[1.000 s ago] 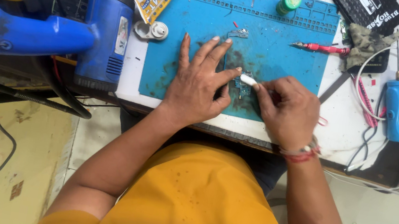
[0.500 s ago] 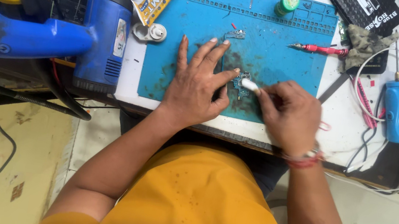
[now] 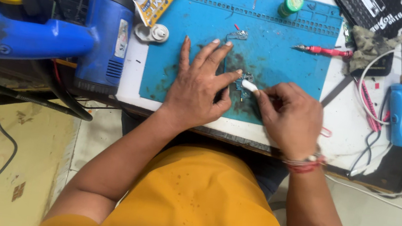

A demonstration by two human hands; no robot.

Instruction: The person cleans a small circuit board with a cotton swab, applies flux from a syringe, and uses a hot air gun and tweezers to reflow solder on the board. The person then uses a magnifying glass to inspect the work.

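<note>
Little has moved: both hands remain on the blue mat (image 3: 295,37). Left hand (image 3: 199,89) lies flat, fingers spread, index tip pinning a small board (image 3: 244,81). Right hand (image 3: 289,117) is closed around a white stick (image 3: 249,85), long axis slanting up-left, tip touching the board at mat centre.
</note>
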